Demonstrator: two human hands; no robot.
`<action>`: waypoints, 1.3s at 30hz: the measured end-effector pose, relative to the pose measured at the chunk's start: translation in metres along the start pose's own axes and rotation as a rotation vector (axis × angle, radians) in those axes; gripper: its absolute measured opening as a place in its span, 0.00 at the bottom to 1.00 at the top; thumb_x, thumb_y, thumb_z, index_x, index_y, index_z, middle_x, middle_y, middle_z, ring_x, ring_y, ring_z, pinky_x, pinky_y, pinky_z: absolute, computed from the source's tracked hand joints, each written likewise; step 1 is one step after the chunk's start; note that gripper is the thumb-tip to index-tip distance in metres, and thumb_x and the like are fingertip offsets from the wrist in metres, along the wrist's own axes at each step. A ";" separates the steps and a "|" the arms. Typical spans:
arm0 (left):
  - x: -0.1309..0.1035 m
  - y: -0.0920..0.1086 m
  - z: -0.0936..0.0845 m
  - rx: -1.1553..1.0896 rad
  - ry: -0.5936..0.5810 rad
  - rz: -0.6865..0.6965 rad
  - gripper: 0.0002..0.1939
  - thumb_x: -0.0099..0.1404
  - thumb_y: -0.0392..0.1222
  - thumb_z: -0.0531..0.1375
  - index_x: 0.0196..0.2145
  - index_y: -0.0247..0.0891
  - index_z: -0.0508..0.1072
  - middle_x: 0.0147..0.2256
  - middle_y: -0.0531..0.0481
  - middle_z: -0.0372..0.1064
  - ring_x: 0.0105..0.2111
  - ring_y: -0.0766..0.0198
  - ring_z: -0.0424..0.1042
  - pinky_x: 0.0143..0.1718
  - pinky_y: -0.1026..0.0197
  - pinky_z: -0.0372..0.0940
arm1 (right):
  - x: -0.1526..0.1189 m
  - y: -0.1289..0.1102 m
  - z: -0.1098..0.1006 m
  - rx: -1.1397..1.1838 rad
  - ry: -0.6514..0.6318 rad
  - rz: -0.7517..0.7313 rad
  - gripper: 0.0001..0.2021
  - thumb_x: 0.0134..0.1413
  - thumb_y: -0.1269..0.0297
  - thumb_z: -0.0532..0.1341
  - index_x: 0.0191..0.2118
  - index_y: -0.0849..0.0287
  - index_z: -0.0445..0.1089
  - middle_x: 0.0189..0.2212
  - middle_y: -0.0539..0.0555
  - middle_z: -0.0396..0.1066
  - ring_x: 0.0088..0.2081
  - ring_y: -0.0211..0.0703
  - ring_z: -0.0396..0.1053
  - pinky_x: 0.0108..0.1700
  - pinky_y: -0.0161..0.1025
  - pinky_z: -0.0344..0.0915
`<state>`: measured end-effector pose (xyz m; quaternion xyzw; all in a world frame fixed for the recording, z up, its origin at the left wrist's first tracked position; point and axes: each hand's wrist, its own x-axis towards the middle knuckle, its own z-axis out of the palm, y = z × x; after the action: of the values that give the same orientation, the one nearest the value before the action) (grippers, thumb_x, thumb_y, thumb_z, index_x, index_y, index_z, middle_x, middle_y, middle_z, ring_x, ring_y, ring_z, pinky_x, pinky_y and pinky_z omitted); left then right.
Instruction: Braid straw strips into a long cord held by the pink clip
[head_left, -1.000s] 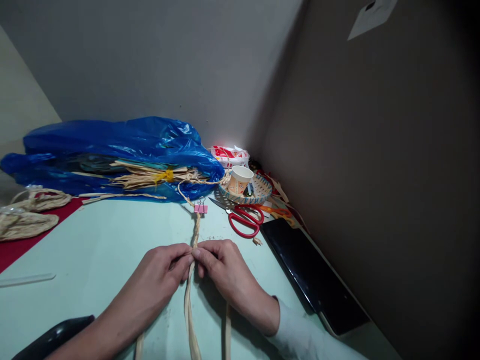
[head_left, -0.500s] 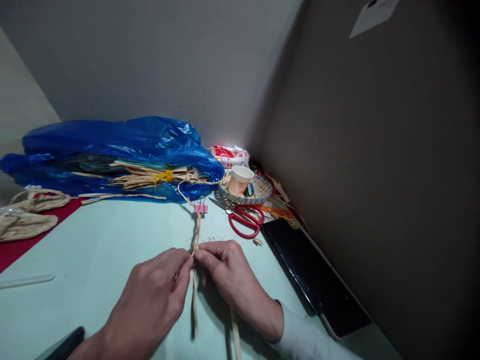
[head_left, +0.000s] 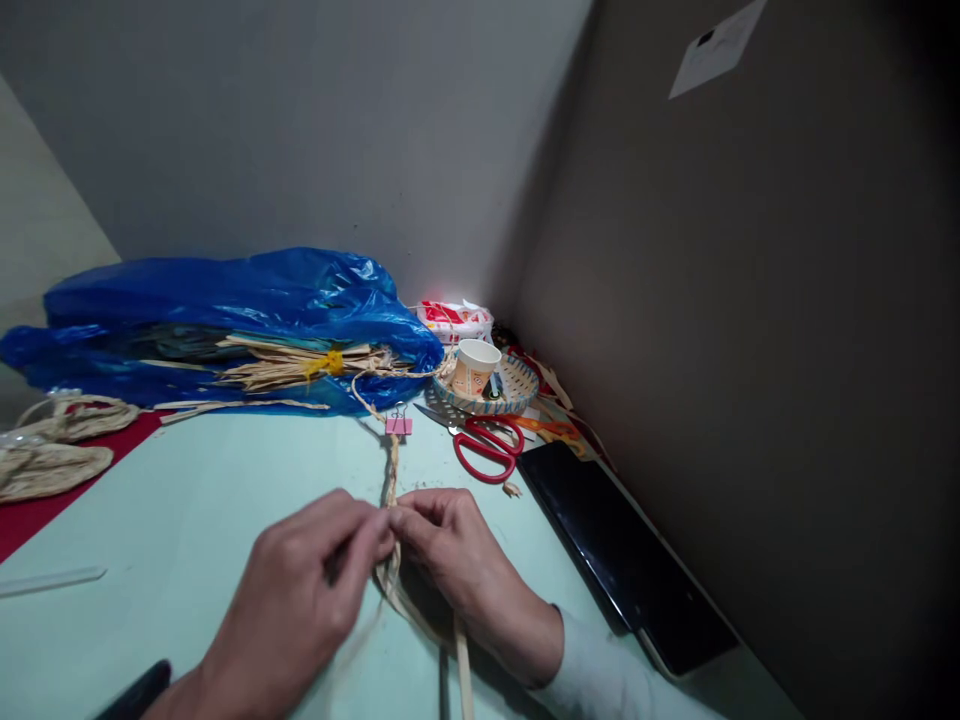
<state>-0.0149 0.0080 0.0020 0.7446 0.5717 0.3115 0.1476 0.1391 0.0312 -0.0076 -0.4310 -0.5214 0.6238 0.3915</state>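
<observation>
A twisted straw cord (head_left: pixel 393 468) runs toward me over the pale green table, its far end at a pink binder clip (head_left: pixel 399 426). My left hand (head_left: pixel 300 580) is pinched at the cord's near end, with a blurred thin strand below it. Touching it fingertip to fingertip, my right hand (head_left: pixel 457 570) pinches the cord from the right. Loose strands (head_left: pixel 409 603) curve down beneath both hands, and a flat pale strip (head_left: pixel 463 665) hangs below my right hand.
Behind lies a blue plastic bag (head_left: pixel 225 290) with a straw bundle (head_left: pixel 285 365). Red-handled scissors (head_left: pixel 487 448), a paper cup (head_left: pixel 475 367) in a woven basket (head_left: pixel 523 380) and a black device (head_left: pixel 622 550) stand right. Woven straw pieces (head_left: pixel 56 470) lie left.
My left fingers have shifted slightly and a strand under them is now blurred. The loose strands, hanging straight before, now bend to the right. The view has tilted slightly.
</observation>
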 end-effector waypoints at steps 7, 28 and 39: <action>0.025 -0.015 0.000 -0.815 -0.327 -0.384 0.12 0.59 0.48 0.63 0.38 0.38 0.75 0.34 0.49 0.76 0.38 0.57 0.72 0.44 0.58 0.63 | -0.004 -0.003 -0.001 0.045 -0.058 0.072 0.15 0.59 0.62 0.58 0.23 0.61 0.66 0.19 0.46 0.58 0.20 0.32 0.47 0.24 0.32 0.46; 0.013 -0.007 0.009 -0.614 -0.226 -0.439 0.14 0.58 0.52 0.60 0.24 0.39 0.68 0.18 0.59 0.59 0.21 0.67 0.58 0.24 0.64 0.52 | -0.016 -0.017 -0.005 -0.881 -0.016 -0.157 0.14 0.63 0.74 0.53 0.27 0.60 0.68 0.23 0.51 0.71 0.25 0.36 0.63 0.30 0.36 0.50; 0.016 0.001 0.009 -0.640 -0.191 -0.510 0.12 0.49 0.49 0.64 0.19 0.40 0.69 0.17 0.56 0.65 0.22 0.64 0.62 0.26 0.63 0.54 | -0.031 -0.009 0.012 -1.415 0.065 -0.437 0.08 0.50 0.78 0.59 0.36 0.60 0.70 0.30 0.56 0.71 0.32 0.49 0.68 0.28 0.41 0.51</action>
<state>-0.0063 0.0241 0.0005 0.5216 0.5958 0.3562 0.4961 0.1383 -0.0004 0.0068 -0.4849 -0.8608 0.0337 0.1507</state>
